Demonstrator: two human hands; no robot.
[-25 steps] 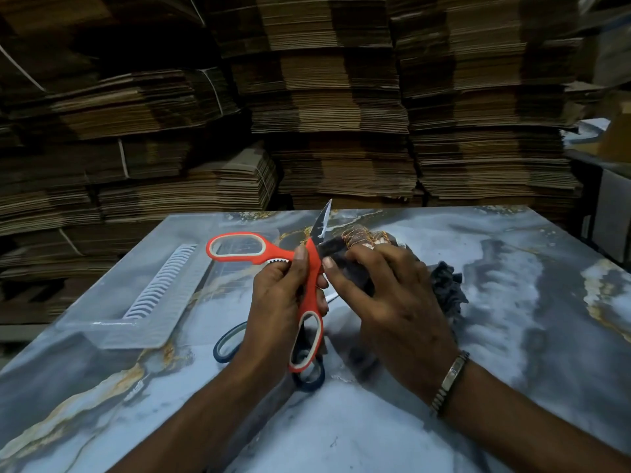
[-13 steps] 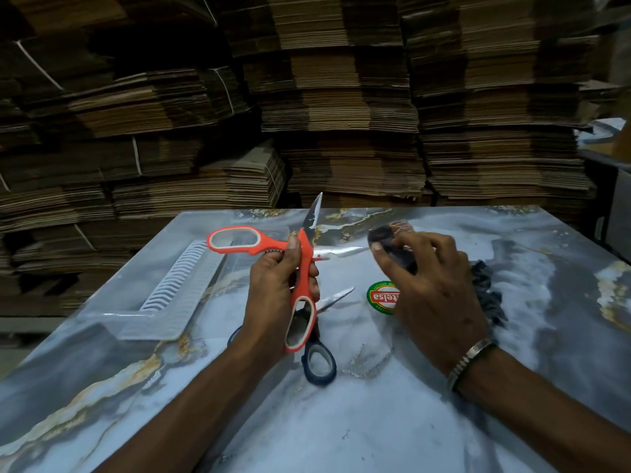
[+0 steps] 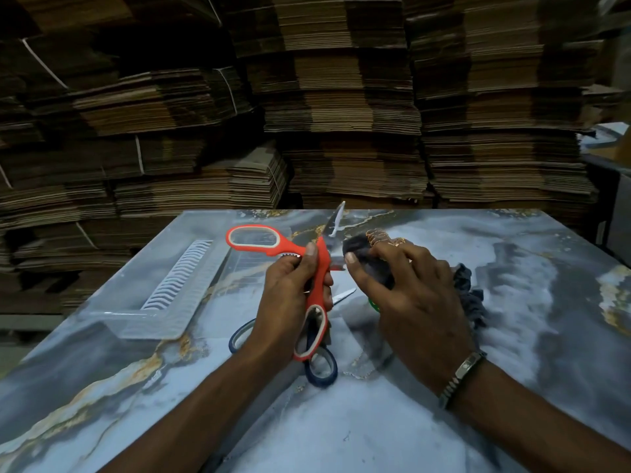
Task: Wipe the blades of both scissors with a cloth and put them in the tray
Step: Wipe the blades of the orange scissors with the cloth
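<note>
The left hand (image 3: pixel 290 302) grips the orange scissors (image 3: pixel 316 268) near the pivot, blades spread wide, above the marble-patterned table (image 3: pixel 375 421). The right hand (image 3: pixel 409 298) clutches a dark cloth (image 3: pixel 362 247) just right of the scissors' pivot, touching the lower blade. Blue-handled scissors (image 3: pixel 321 367) lie on the table beneath the orange pair. A clear plastic tray (image 3: pixel 153 322) sits to their left, holding neither pair.

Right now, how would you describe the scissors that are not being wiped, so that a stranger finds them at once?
Look at the marbled table, at the spot under the left hand. The blue scissors lie flat there. Unlike the orange scissors held open in that hand, their handles are dark blue and nobody touches them.
</note>
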